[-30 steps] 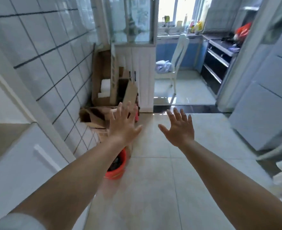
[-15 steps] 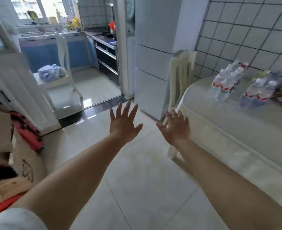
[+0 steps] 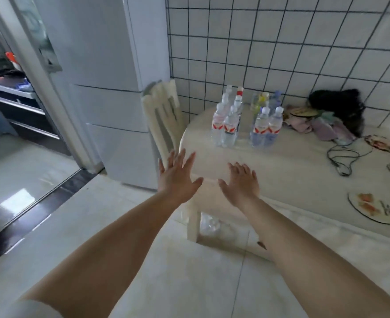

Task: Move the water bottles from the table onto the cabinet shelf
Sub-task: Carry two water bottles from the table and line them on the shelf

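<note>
Near the tiled wall, on the far left end of the table [image 3: 281, 171], the water bottles [image 3: 246, 125] are stood upright in two close clusters. Left hand [image 3: 178, 177] and right hand [image 3: 241, 183] are held out short of them, fingers spread, nothing gripped. A plate [image 3: 373, 208] is noted at the table's right.

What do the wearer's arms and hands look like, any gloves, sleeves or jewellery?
Both forearms are bare. The left hand and right hand wear no gloves, and no rings, watch or bracelet show. A white short sleeve edge shows at the left upper arm. The right sleeve is out of frame.
</note>
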